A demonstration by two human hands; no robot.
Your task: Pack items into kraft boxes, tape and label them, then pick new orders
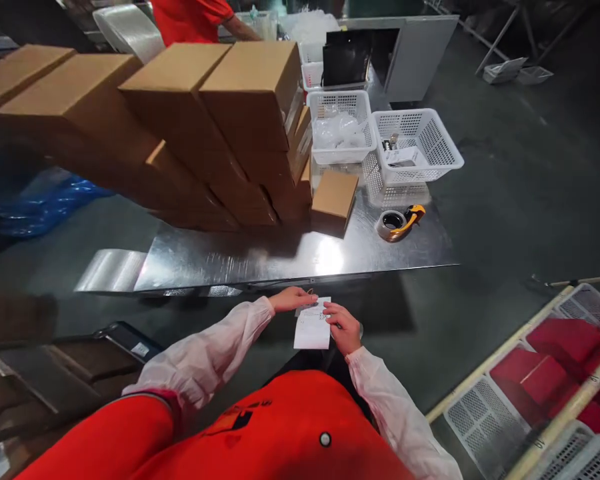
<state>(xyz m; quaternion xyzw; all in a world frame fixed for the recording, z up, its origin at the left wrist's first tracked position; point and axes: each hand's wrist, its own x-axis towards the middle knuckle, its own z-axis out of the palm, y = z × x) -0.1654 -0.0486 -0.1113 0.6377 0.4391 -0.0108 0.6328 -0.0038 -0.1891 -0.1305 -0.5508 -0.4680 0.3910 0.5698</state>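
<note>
In front of my chest, my left hand (290, 300) and my right hand (343, 328) both hold a white printed paper slip (312, 329). My left hand pinches its upper edge, and my right fingers press on its right side. The print is too small to read. Both white-sleeved forearms reach forward over my red vest. Beyond my hands lies the near edge of a galvanized metal table (260, 257), with a small cardboard box (334, 202) and an orange-handled tape dispenser (399, 223) on its surface. My hands do not touch the table.
Large cardboard boxes (215, 127) stand stacked on the table, beside white plastic baskets (415, 147) holding small items. Red boxes lie in white crates (545, 380) at lower right. Blue plastic sheeting (40, 207) lies at left. A co-worker in a red shirt (190, 20) stands beyond the boxes.
</note>
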